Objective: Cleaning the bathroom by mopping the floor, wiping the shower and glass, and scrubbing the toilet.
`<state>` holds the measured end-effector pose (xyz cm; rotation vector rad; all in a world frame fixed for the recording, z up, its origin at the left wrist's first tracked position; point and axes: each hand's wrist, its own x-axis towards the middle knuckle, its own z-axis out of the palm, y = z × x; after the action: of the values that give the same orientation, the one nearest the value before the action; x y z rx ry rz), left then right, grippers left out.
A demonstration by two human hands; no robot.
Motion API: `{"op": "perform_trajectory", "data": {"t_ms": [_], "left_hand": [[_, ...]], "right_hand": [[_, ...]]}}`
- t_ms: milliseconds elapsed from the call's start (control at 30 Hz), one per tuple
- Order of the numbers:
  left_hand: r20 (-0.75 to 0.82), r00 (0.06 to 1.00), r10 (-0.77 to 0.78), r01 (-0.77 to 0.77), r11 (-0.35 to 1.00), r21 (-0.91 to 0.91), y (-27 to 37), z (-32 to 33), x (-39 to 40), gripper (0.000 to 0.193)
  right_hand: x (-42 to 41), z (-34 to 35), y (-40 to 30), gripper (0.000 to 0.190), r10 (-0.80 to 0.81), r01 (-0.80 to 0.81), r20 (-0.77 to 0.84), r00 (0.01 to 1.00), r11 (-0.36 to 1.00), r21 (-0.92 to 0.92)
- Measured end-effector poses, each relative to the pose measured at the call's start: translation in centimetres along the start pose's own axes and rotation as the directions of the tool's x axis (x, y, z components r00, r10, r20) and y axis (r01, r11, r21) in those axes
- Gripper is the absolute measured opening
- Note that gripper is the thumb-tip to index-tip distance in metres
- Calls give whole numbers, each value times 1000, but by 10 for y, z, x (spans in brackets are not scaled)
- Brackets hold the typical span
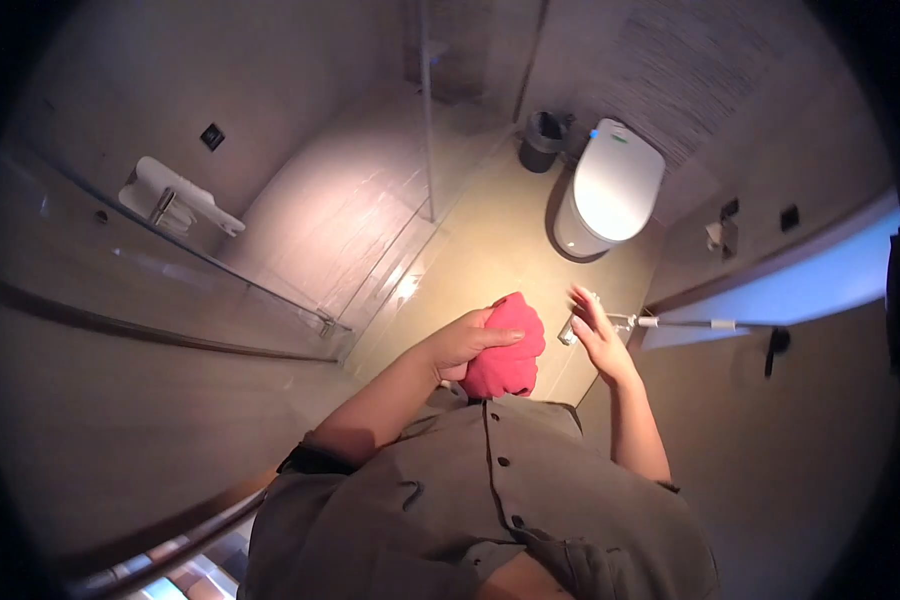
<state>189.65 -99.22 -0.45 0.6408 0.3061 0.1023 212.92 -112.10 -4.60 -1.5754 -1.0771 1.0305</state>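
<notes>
A folded pinkish-red cloth (504, 352) is in my left hand (471, 343), with the thumb pressed across its near face. It is held in front of my waist, above the tiled floor. To the right of the cloth my right hand (600, 341) is raised with its fingers apart and nothing in it. Its fingertips look slightly blurred. Behind that hand, partly hidden by it, is the head of a long-handled floor tool (568, 332). The tool's pole (690, 324) runs off to the right; its exact kind I cannot tell.
Ahead stands a white toilet (619, 184) with its lid down, beside a dark waste bin (541, 142). Glass shower panels (430, 112) rise on the left, near white towels (169, 187). At right are a paper holder (722, 234) and a door with a dark handle (776, 349).
</notes>
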Motion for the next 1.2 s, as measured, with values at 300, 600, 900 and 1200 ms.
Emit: {"op": "perform_trajectory", "data": {"t_ms": [300,600,900,1200], "left_hand": [[-501,844,191,143,820,554,185,-190,6,36],[-601,775,193,-112,979,170,340,-338,63,55],[-557,719,416,-138,870,473,539,-458,163,33],[-523,848,83,168,895,414,666,-553,259,43]], "right_hand": [[268,128,-69,39,81,-454,757,648,840,298],[482,210,-156,45,223,-453,483,846,780,432],[666,232,-145,48,266,-239,134,955,412,880],[739,181,-205,46,270,299,-394,879,331,895]]}}
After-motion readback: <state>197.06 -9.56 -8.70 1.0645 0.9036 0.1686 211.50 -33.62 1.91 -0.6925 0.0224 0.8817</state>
